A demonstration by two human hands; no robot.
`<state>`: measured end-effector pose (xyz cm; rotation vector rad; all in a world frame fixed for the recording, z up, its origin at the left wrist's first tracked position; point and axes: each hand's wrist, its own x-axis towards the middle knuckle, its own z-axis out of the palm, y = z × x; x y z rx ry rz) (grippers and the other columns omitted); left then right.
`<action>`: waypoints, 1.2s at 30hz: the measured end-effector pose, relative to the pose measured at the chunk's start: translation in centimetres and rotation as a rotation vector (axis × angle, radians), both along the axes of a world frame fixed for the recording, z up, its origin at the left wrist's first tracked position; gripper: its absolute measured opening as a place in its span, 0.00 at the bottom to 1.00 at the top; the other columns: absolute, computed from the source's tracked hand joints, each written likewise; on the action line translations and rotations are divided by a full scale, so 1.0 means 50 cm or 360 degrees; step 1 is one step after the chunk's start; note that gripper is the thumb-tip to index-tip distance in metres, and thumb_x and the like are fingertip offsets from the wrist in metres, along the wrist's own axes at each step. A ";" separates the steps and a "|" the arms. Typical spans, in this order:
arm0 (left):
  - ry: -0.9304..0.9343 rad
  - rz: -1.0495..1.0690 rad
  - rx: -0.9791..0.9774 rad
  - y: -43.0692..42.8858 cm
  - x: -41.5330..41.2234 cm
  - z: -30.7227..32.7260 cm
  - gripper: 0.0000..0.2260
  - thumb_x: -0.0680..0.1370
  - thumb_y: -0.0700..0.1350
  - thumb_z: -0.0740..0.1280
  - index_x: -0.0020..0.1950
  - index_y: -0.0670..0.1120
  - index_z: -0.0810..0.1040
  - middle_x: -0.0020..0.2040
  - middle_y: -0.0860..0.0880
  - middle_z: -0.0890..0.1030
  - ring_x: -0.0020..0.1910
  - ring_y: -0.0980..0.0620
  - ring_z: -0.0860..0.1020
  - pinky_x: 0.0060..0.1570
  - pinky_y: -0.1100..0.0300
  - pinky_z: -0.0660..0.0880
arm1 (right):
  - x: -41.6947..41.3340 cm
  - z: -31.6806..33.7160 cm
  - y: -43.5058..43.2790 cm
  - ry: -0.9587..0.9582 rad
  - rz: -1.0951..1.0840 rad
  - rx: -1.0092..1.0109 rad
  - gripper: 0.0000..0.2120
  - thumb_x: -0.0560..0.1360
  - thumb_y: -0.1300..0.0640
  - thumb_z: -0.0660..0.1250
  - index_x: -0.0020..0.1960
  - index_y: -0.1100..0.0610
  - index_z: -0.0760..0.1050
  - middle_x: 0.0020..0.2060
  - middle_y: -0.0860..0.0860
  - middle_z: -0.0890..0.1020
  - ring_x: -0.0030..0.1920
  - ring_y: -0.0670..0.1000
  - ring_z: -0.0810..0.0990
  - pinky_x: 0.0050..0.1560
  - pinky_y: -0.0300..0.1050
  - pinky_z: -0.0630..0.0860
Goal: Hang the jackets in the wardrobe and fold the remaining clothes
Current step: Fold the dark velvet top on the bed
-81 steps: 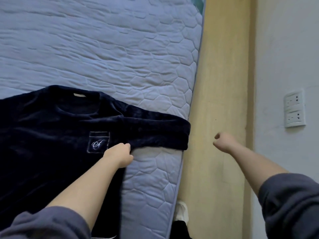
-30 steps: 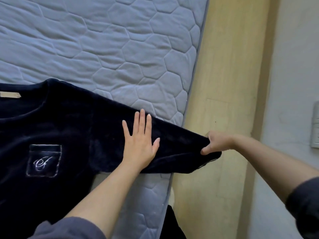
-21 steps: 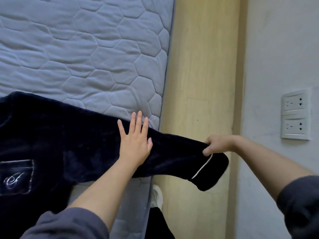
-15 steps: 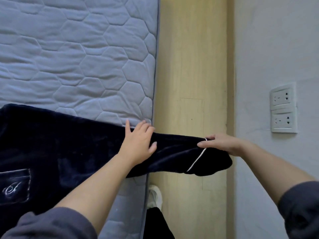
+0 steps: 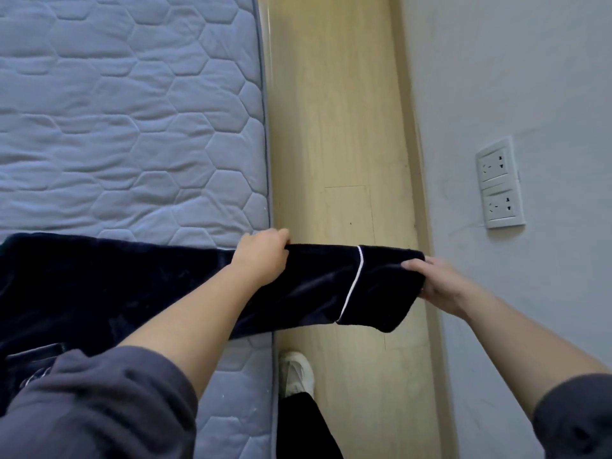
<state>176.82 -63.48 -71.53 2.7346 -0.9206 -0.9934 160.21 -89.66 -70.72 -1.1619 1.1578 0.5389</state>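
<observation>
A dark navy velvet top point(image 5: 109, 286) lies on the blue quilted mattress point(image 5: 132, 127), its body at the lower left. One sleeve point(image 5: 324, 286) with white piping near the cuff stretches rightward past the mattress edge, over the floor. My left hand point(image 5: 261, 256) grips the sleeve's far edge right at the mattress edge. My right hand point(image 5: 437, 284) holds the cuff end, thumb on top, out beside the wall. The chest pocket is mostly hidden by my left sleeve.
A strip of pale wooden floor point(image 5: 341, 127) runs between the mattress and the grey wall point(image 5: 513, 77). A double wall socket point(image 5: 500, 183) sits at the right. My white shoe point(image 5: 296, 372) and dark trouser leg stand by the bed.
My left hand went from lying flat on the sleeve to gripping its far edge near the mattress edge. The right hand pulled the cuff further right and straightened the sleeve.
</observation>
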 end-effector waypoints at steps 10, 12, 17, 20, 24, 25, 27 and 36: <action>0.1827 0.1428 -0.0697 0.060 -0.069 0.155 0.19 0.79 0.59 0.59 0.56 0.47 0.78 0.53 0.46 0.83 0.52 0.49 0.81 0.48 0.55 0.78 | 0.055 0.131 0.245 -0.0377 -0.0048 0.0617 0.24 0.76 0.45 0.59 0.67 0.57 0.72 0.62 0.56 0.79 0.62 0.54 0.77 0.61 0.49 0.74; 0.2052 0.1505 -0.0859 0.118 -0.063 0.196 0.26 0.75 0.65 0.61 0.60 0.48 0.78 0.56 0.45 0.82 0.57 0.46 0.79 0.55 0.51 0.76 | 0.081 0.167 0.330 -0.0394 0.0131 0.0737 0.26 0.76 0.43 0.55 0.66 0.57 0.73 0.59 0.54 0.80 0.59 0.54 0.78 0.59 0.50 0.74; 0.1251 0.1642 -0.0868 0.372 -0.059 0.298 0.04 0.75 0.40 0.67 0.47 0.46 0.81 0.42 0.46 0.81 0.43 0.49 0.78 0.46 0.56 0.73 | 0.107 0.248 0.581 -0.0435 0.0471 0.0954 0.24 0.77 0.52 0.46 0.63 0.54 0.75 0.61 0.48 0.79 0.63 0.48 0.76 0.62 0.50 0.70; 0.0955 0.1916 -0.0869 0.573 -0.085 0.350 0.14 0.70 0.31 0.61 0.42 0.47 0.82 0.36 0.46 0.80 0.39 0.46 0.77 0.43 0.55 0.73 | 0.087 0.266 0.770 -0.0479 0.0480 0.0954 0.23 0.78 0.55 0.47 0.57 0.56 0.79 0.57 0.51 0.82 0.60 0.50 0.79 0.60 0.50 0.73; 0.0861 0.2231 -0.0962 0.876 -0.166 0.391 0.17 0.68 0.31 0.59 0.45 0.47 0.83 0.37 0.45 0.83 0.37 0.46 0.80 0.43 0.53 0.79 | 0.034 0.245 1.039 -0.0129 0.0243 0.0454 0.11 0.78 0.55 0.58 0.55 0.55 0.76 0.57 0.53 0.80 0.53 0.51 0.80 0.47 0.50 0.76; 0.0789 0.2306 -0.0959 0.954 -0.191 0.392 0.18 0.68 0.32 0.58 0.45 0.47 0.83 0.35 0.46 0.83 0.35 0.47 0.80 0.40 0.55 0.78 | 0.016 0.233 1.102 -0.0025 0.0214 0.0362 0.10 0.79 0.55 0.59 0.58 0.54 0.74 0.58 0.52 0.77 0.56 0.53 0.77 0.47 0.52 0.75; 0.0640 0.2504 -0.0938 1.106 -0.246 0.374 0.17 0.67 0.32 0.59 0.42 0.47 0.83 0.33 0.47 0.82 0.33 0.47 0.78 0.37 0.56 0.77 | -0.021 0.206 1.217 0.0095 0.0157 0.0268 0.11 0.79 0.54 0.60 0.60 0.53 0.71 0.61 0.54 0.72 0.61 0.56 0.74 0.48 0.56 0.74; 0.0022 0.2216 0.0142 1.364 -0.456 0.193 0.32 0.75 0.47 0.66 0.75 0.43 0.56 0.74 0.41 0.60 0.71 0.39 0.62 0.65 0.45 0.64 | -0.146 0.075 1.412 0.0126 0.0332 -0.0008 0.23 0.78 0.57 0.62 0.72 0.55 0.62 0.61 0.55 0.75 0.57 0.53 0.76 0.50 0.51 0.76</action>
